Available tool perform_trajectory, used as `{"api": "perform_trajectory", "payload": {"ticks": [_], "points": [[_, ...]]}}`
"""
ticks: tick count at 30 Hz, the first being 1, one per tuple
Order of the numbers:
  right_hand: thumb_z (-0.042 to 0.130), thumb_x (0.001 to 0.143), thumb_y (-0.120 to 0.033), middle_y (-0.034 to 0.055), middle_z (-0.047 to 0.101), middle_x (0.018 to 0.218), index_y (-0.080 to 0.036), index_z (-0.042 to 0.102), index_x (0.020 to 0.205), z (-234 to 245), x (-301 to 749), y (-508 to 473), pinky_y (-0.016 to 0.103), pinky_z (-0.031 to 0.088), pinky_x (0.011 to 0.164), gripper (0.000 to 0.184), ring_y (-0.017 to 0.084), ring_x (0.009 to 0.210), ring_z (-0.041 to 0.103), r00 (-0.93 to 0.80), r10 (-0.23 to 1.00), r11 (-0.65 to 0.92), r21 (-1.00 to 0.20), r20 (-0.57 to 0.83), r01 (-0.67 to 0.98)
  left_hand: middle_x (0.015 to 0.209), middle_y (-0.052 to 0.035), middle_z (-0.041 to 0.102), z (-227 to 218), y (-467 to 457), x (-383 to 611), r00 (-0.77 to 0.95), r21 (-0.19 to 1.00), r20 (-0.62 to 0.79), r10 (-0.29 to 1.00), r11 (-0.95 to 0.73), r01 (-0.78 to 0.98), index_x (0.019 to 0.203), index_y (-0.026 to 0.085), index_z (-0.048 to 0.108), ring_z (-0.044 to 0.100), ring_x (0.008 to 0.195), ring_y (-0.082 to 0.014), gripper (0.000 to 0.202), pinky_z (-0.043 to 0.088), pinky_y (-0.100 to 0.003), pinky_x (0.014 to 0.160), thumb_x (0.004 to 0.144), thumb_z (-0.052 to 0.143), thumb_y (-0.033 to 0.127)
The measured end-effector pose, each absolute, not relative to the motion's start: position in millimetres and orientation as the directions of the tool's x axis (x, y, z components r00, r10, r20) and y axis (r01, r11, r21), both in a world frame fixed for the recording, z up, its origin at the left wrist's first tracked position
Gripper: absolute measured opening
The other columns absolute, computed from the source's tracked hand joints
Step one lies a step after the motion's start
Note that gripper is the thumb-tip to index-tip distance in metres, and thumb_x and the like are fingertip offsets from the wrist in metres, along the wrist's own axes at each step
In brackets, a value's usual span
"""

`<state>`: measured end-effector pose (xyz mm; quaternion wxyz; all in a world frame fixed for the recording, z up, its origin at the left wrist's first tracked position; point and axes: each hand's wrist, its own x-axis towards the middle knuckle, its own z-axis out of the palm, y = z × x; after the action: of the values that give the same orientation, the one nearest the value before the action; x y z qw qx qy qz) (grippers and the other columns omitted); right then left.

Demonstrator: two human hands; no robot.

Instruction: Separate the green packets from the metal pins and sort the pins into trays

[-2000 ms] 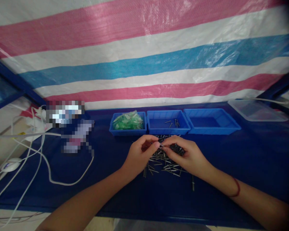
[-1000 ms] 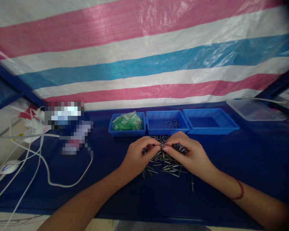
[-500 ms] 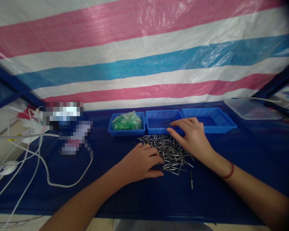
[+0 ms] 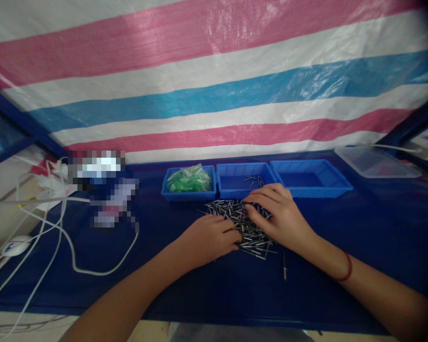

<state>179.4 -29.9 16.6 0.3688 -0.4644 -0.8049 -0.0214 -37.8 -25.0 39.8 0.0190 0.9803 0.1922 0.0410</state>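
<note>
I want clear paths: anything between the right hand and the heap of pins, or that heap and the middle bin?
Nothing visible separates the right hand from the heap of pins. Toward the middle bin, its near wall stands between, its right end partly hidden by the hand.

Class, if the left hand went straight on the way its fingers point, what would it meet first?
The left hand would most likely meet the pile of metal rivets just ahead of it; whether they touch is unclear.

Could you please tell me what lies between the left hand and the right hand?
In the head view, part of the pile of metal pins lies between the left hand and the right hand.
</note>
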Motion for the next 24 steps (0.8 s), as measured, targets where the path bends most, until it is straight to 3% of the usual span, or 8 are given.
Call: {"api": "perform_trajectory", "payload": {"ticks": [4,7,19,24], "points": [[0.057,0.087,-0.024,0.0049,0.069,0.094,-0.021,0.065,0.092,15,180,-29,0.039,0.042,0.080,0.010,0.022,0.092,0.055,-0.319,0.729,0.591,-0.321,0.606,0.740,0.090,-0.0024,0.063,50,-27,-43,0.912,0.090,-0.042,0.408,-0.908,0.410,0.090,0.017,0.062,0.061,0.079,-0.0170,0.025,0.047,-0.028,0.071,0.083,0.065,0.041],[0.057,0.087,-0.023,0.0049,0.069,0.094,-0.021,0.065,0.090,16,181,-28,0.039,0.042,0.081,0.009,0.022,0.091,0.055,-0.332,0.724,0.604,-0.325,0.604,0.728,0.087,-0.0019,0.064,53,-30,-43,0.884,0.090,-0.100,0.457,-0.881,0.465,0.090,0.017,0.062,0.062,0.077,-0.0175,0.020,0.049,-0.028,0.069,0.083,0.065,0.036],[0.056,0.088,-0.024,0.0052,0.069,0.093,-0.022,0.065,0.089,17,179,-30,0.040,0.041,0.080,0.010,0.022,0.092,0.056,-0.368,0.730,0.616,-0.321,0.576,0.720,0.087,-0.0047,0.065,47,-36,-31,0.846,0.026,-0.077,0.528,-0.847,0.531,0.092,0.015,0.060,0.064,0.078,-0.0195,0.006,0.052,-0.032,0.071,0.089,0.055,0.019],[0.055,0.088,-0.024,0.0052,0.069,0.091,-0.022,0.066,0.088,18,179,-30,0.041,0.042,0.080,0.011,0.022,0.090,0.057,-0.371,0.724,0.623,-0.320,0.581,0.714,0.088,-0.0050,0.065,45,-35,-32,0.846,0.037,-0.092,0.525,-0.847,0.530,0.093,0.015,0.060,0.065,0.080,-0.0215,0.016,0.053,-0.033,0.070,0.084,0.064,0.029]]}}
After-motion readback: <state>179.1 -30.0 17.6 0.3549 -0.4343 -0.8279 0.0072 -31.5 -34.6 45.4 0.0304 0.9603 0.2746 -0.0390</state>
